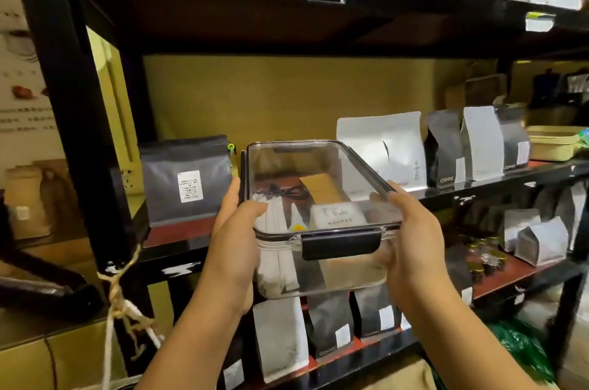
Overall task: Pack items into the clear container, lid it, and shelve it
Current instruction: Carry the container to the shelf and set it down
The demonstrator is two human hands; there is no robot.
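You hold the clear container [318, 220] in the middle of the frame, one hand on each side, in front of the black shelf unit [79, 122]. Your left hand [234, 243] grips its left wall, thumb curled over the lid's edge and fingers along the side. Your right hand [414, 240] grips the right wall the same way, thumb on top of the lid's rim, fingers wrapped under the base. The lid [314, 179] is on, and the black latch [342, 243] on the near side is folded down against the wall.

Through the lid you can see white packets [277, 220] standing at the left, a white box [338, 217] with dark writing on it at the near right, a tan card [320, 187] further back, and something dark with a ribbon-like bow [283, 192]; what it is, you cannot tell.

The container's far end reaches over the middle shelf [497, 177], into the gap between the grey bag [186, 179] at centre left and the white bag [382, 150] at centre right. Whether it touches the shelf cannot be told. More grey and white bags stand further right, and a beige tray [553, 142] sits at the right edge. Bags also line the shelves above and below.
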